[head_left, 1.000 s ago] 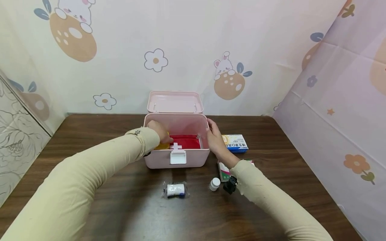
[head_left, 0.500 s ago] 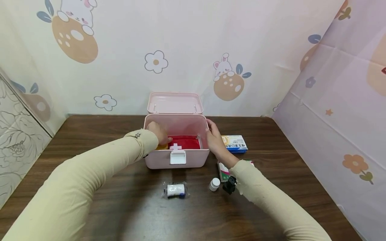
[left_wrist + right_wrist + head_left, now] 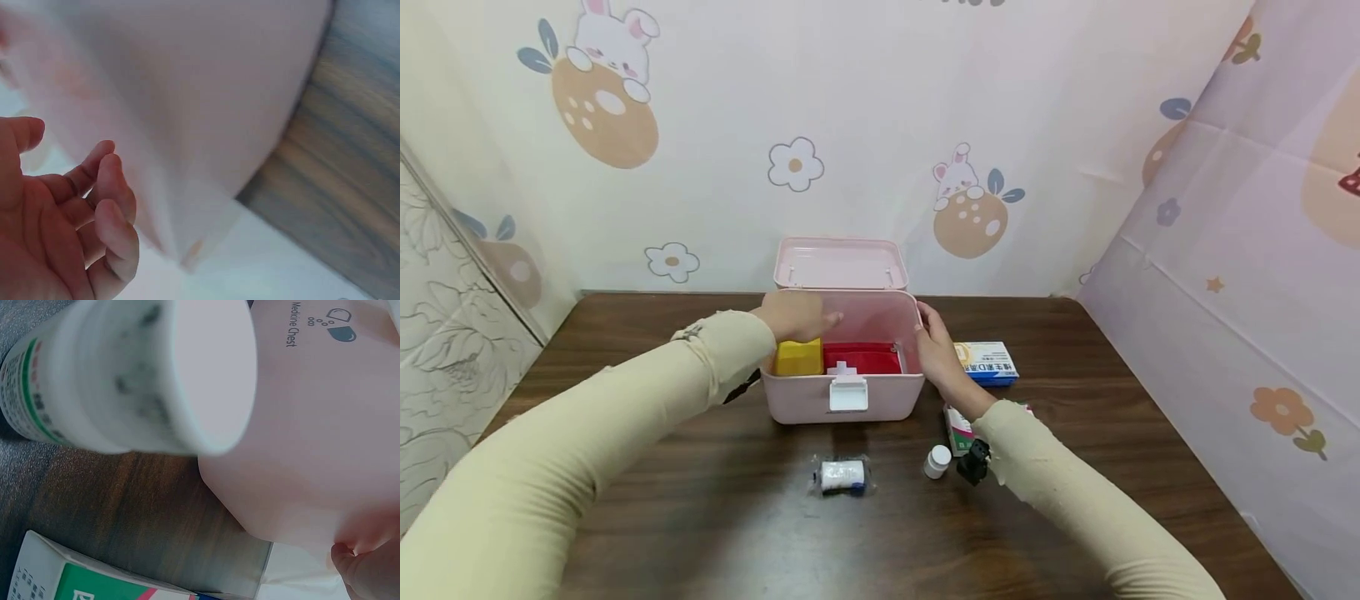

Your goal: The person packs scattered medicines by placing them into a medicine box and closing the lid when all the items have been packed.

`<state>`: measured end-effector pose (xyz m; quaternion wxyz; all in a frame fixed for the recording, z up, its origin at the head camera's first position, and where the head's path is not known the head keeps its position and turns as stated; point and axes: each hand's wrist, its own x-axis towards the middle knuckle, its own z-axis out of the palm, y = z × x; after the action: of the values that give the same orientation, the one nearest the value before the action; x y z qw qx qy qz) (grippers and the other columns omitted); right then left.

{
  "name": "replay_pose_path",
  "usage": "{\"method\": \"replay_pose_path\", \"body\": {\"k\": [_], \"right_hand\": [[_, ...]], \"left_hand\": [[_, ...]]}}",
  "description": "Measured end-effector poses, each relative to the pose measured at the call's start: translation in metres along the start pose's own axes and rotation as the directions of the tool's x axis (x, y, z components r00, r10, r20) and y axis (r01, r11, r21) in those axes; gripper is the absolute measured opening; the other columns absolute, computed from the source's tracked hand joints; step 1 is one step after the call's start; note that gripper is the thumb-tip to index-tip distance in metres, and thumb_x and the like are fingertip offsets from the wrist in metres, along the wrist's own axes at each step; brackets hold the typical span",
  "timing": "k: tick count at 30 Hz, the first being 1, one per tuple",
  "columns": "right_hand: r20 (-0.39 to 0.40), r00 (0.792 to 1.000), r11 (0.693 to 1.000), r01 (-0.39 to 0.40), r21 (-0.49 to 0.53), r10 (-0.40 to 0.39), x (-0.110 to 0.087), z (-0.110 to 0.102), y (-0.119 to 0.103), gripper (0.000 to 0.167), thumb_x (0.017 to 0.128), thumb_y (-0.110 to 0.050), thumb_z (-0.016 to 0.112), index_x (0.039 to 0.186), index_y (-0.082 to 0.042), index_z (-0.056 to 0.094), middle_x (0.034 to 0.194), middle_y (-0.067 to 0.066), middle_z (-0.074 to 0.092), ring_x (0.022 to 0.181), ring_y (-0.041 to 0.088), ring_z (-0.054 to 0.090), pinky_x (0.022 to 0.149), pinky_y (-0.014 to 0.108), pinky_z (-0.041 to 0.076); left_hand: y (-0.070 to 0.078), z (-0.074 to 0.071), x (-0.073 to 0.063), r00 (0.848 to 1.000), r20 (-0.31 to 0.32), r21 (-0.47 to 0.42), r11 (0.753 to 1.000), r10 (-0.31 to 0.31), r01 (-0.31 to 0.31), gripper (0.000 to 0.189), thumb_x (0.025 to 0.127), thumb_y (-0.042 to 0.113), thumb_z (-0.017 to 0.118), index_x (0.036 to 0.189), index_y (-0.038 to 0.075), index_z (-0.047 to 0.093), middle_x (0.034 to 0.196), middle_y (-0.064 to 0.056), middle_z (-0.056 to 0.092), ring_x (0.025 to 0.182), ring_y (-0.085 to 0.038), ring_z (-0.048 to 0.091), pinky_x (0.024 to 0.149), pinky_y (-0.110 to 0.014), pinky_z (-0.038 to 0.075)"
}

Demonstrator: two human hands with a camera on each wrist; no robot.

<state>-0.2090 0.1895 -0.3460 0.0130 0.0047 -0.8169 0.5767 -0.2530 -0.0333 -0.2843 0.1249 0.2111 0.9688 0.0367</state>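
Note:
An open pink medicine chest [image 3: 880, 396] stands mid-table, its lid [image 3: 841, 262] tipped back. Inside lie a yellow box [image 3: 798, 357] on the left and a red pouch [image 3: 865, 358] beside it. My left hand [image 3: 795, 316] hovers over the chest's left rim, fingers relaxed and holding nothing; the left wrist view shows its bare palm [image 3: 56, 225] by the blurred pink wall [image 3: 187, 106]. My right hand [image 3: 936, 350] rests flat against the chest's right wall [image 3: 325, 437], a fingertip [image 3: 365, 569] touching it.
In front of the chest lie a wrapped bandage roll [image 3: 842, 477] and a white pill bottle [image 3: 936, 461] [image 3: 137, 375]. A green-and-white carton [image 3: 958, 425] [image 3: 81, 575] lies under my right wrist, a blue-and-white box [image 3: 990, 362] to the right. Papered walls close the table's back and sides.
My left hand has let go of the yellow box and risen out of the chest; the box now lies uncovered inside. The right hand has stayed on the chest's side.

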Motion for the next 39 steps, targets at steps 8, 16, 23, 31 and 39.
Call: {"method": "replay_pose_path", "body": {"k": [8,16,23,31,39], "right_hand": [[0.000,1.000,1.000,-0.020,-0.016,0.020,0.000,0.000,-0.001,0.047,0.104,-0.013,0.029,0.150,-0.005,0.022,0.149,0.015,0.030,0.134,0.031,0.032,0.109,0.045,0.028],[0.009,1.000,1.000,-0.018,0.025,0.018,0.002,0.001,0.001,0.047,0.104,-0.012,0.029,0.149,-0.006,0.022,0.149,0.015,0.031,0.134,0.030,0.033,0.109,0.044,0.029],[0.009,1.000,0.999,-0.010,0.032,0.010,0.002,0.000,0.000,0.047,0.104,-0.011,0.029,0.150,-0.004,0.021,0.150,0.016,0.030,0.135,0.032,0.032,0.109,0.045,0.028],[0.010,1.000,1.000,-0.004,0.031,0.003,0.003,0.000,0.001,0.047,0.104,-0.011,0.030,0.150,-0.006,0.022,0.149,0.015,0.030,0.134,0.031,0.032,0.109,0.045,0.029],[0.021,1.000,0.999,-0.010,0.053,0.009,0.004,-0.001,0.000,0.047,0.104,-0.011,0.029,0.150,-0.005,0.021,0.149,0.016,0.030,0.135,0.032,0.031,0.109,0.045,0.029]], "left_hand": [[0.011,-0.025,-0.054,0.981,-0.172,-0.126,0.985,0.094,-0.116,0.032,0.097,0.038,0.047,0.085,0.011,0.057,0.065,-0.002,0.054,0.062,-0.018,0.053,0.055,-0.031,0.043],[0.022,-0.003,-0.107,0.778,-0.469,-0.007,0.879,0.418,-0.476,0.017,0.085,0.024,0.068,0.078,0.013,0.056,0.073,0.003,0.053,0.067,-0.013,0.049,0.056,-0.028,0.045],[0.034,0.039,-0.125,0.732,-0.333,0.035,0.784,0.594,-0.620,0.020,0.081,0.028,0.074,0.082,0.013,0.060,0.075,0.006,0.055,0.066,-0.009,0.049,0.060,-0.024,0.046],[0.042,0.091,-0.107,0.795,-0.227,0.085,0.824,0.563,-0.560,0.028,0.077,0.033,0.077,0.087,0.011,0.063,0.079,0.002,0.057,0.070,-0.013,0.053,0.058,-0.028,0.048],[0.045,0.119,-0.090,0.813,-0.222,0.101,0.842,0.538,-0.530,0.028,0.072,0.028,0.080,0.086,0.010,0.063,0.080,0.000,0.060,0.069,-0.017,0.057,0.057,-0.030,0.048]]}}
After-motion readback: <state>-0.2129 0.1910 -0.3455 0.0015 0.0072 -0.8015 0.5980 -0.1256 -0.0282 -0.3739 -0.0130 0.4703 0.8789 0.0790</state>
